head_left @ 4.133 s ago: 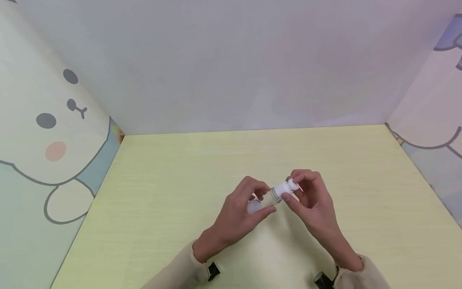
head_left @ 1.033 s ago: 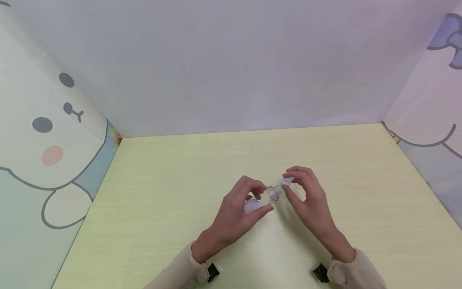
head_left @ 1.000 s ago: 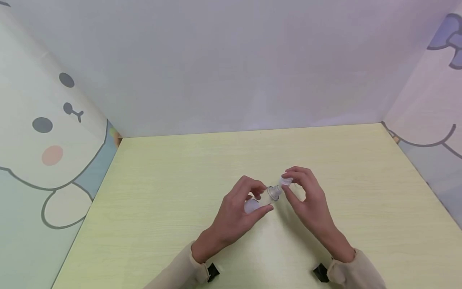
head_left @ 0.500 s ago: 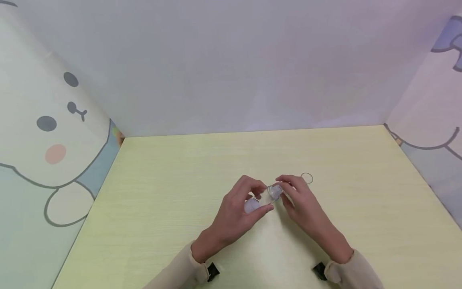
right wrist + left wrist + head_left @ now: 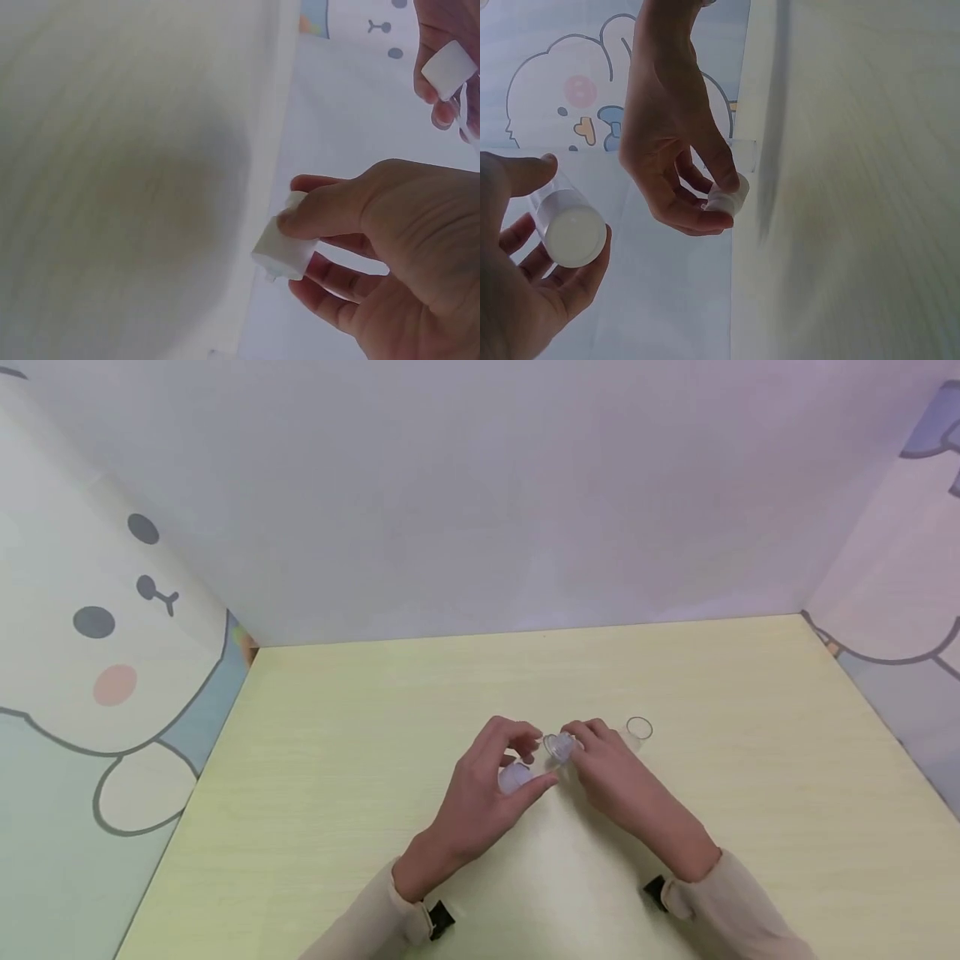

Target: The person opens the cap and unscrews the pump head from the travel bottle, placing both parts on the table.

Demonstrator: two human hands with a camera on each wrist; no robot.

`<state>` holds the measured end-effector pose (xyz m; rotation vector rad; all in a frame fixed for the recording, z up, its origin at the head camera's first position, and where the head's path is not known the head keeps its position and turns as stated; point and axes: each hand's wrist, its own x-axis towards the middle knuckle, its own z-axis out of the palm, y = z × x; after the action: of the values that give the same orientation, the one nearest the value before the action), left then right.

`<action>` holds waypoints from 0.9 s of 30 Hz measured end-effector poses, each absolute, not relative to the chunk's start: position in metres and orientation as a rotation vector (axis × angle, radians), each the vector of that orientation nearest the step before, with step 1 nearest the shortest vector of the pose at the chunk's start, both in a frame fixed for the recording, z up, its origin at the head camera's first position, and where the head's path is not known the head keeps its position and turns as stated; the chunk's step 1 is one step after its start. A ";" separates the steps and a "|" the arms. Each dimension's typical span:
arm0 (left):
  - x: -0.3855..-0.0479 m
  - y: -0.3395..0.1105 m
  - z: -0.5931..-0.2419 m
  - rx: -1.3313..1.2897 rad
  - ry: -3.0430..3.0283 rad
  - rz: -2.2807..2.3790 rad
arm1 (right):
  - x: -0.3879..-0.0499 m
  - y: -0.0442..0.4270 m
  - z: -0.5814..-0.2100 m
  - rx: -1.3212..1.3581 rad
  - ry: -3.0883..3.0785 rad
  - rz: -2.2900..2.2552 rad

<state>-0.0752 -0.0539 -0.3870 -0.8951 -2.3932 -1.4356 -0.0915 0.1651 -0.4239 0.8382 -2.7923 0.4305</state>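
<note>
My left hand (image 5: 483, 781) grips a clear bottle (image 5: 558, 748) by its body; the bottle's white base (image 5: 574, 234) faces the camera in the left wrist view. The bottle is tilted above the table, its clear, ringed neck pointing up and right. Beside the neck is my right hand (image 5: 615, 768), palm down. In the right wrist view this hand pinches a small white cap (image 5: 286, 244) between thumb and fingers. Its fingers hide the cap in the head view. In the left wrist view the cap is apart from the bottle.
A clear, open-rimmed cylinder (image 5: 639, 728) stands on the pale wooden table (image 5: 360, 735) behind my right hand. A plain wall (image 5: 480, 502) rises at the back, with cartoon-printed panels (image 5: 82, 693) at both sides.
The white cap has come off the bottle in my right hand. That hand has since turned palm down and shifted left and down, uncovering the clear cylinder. My left hand has shifted slightly left.
</note>
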 end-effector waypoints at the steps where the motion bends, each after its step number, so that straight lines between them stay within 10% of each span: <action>1: -0.076 -0.055 -0.387 -0.881 -2.411 -1.428 | -0.092 0.164 -0.423 0.846 -2.797 0.406; 27: -0.101 -0.069 -0.399 -0.476 -2.585 -1.533 | -0.094 0.154 -0.424 0.946 -2.799 0.236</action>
<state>-0.1008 -0.0687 -0.3994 -0.4761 -2.5852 -1.5327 -0.0939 0.1544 -0.4238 0.9464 -2.7988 0.2361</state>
